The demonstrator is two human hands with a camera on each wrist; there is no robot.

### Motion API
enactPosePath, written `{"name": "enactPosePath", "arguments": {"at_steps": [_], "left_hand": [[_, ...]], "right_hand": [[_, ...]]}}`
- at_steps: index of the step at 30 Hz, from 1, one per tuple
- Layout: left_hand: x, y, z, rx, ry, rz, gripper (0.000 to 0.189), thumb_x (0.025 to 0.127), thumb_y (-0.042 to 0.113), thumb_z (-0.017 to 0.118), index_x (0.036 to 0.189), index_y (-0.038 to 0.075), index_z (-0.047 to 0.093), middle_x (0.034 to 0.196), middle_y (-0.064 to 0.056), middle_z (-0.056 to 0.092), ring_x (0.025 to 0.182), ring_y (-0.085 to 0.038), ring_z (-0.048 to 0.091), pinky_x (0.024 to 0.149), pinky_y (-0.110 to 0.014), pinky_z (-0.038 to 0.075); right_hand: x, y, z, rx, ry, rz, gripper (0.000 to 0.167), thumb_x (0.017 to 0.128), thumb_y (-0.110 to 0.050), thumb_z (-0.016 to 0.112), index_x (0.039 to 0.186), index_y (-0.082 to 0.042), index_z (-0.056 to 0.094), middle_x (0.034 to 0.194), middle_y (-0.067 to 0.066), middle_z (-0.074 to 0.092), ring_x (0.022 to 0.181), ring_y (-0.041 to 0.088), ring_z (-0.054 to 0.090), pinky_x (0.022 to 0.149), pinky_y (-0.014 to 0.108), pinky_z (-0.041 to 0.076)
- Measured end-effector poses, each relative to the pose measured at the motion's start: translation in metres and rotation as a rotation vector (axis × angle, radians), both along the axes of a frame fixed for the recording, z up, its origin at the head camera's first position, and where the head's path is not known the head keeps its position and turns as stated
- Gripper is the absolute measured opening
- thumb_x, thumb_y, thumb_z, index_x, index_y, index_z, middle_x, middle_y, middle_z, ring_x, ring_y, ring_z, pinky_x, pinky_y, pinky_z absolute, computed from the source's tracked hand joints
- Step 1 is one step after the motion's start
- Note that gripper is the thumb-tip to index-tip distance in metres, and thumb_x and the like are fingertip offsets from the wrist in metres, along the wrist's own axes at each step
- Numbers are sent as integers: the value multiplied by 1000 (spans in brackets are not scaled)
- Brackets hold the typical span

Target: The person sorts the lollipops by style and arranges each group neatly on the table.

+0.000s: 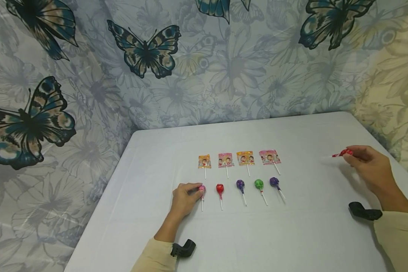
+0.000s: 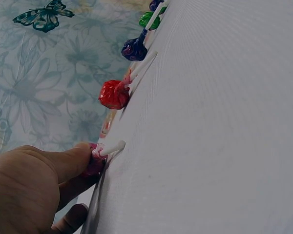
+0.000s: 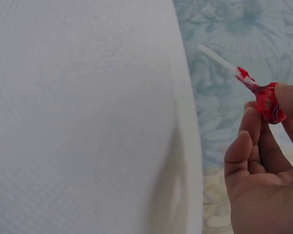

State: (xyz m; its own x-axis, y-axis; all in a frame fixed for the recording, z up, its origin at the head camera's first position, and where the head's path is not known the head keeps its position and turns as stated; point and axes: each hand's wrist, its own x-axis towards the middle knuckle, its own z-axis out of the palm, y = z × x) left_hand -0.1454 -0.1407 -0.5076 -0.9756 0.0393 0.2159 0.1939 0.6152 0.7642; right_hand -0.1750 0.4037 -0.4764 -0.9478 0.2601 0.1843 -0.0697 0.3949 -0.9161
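Note:
My left hand (image 1: 184,199) pinches the wrapped head of a pink lollipop (image 1: 202,188) at the left end of the near row, its white stick pointing toward me. Over the right side of the table my right hand (image 1: 370,164) holds a red lollipop (image 3: 268,103) by its head between thumb and fingers, the stick pointing left in the head view. Beside the left hand lies another red lollipop (image 1: 220,188). Further right in that row are a purple lollipop (image 1: 240,184), a green lollipop (image 1: 259,184) and a second purple lollipop (image 1: 274,182).
Behind the near row lies a row of flat-wrapped lollipops: an orange packet (image 1: 204,161), a pink packet (image 1: 226,160), another orange packet (image 1: 246,158) and another pink packet (image 1: 269,157). The white table (image 1: 156,158) meets a butterfly-patterned wall covering (image 1: 197,98) at its back edge.

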Motion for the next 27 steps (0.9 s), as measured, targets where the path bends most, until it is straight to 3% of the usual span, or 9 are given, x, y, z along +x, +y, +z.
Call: {"name": "enactPosePath", "arguments": {"at_steps": [10, 16, 23, 27], "left_hand": [[0, 1, 1, -13, -6, 2, 23, 80, 18, 80, 103, 15, 77, 101, 1, 71, 94, -20, 56, 85, -45, 41], [0, 1, 0, -10, -9, 5, 23, 80, 18, 80, 103, 15, 77, 101, 1, 71, 92, -20, 55, 83, -43, 42], [0, 1, 0, -14, -16, 11, 23, 80, 19, 80, 103, 15, 77, 100, 2, 71, 94, -20, 56, 89, -47, 36], [0, 1, 1, -15, -3, 6, 23, 80, 19, 80, 103, 14, 77, 100, 1, 71, 94, -21, 56, 91, -48, 35]], "right_hand": [[4, -5, 6, -100, 5, 10, 30, 92, -10, 66, 122, -13, 66, 92, -21, 64, 77, -3, 64, 65, 12, 49], [5, -10, 7, -108, 54, 65, 27, 91, -5, 67, 117, -2, 64, 89, -13, 69, 78, 1, 66, 66, 15, 51], [7, -17, 10, -330, 76, 157, 23, 87, 1, 69, 110, -2, 69, 88, -4, 72, 73, 7, 68, 62, 21, 53], [8, -22, 11, -208, 60, 147, 26, 89, -3, 68, 115, 1, 66, 89, -8, 71, 74, 6, 67, 63, 19, 52]]}}
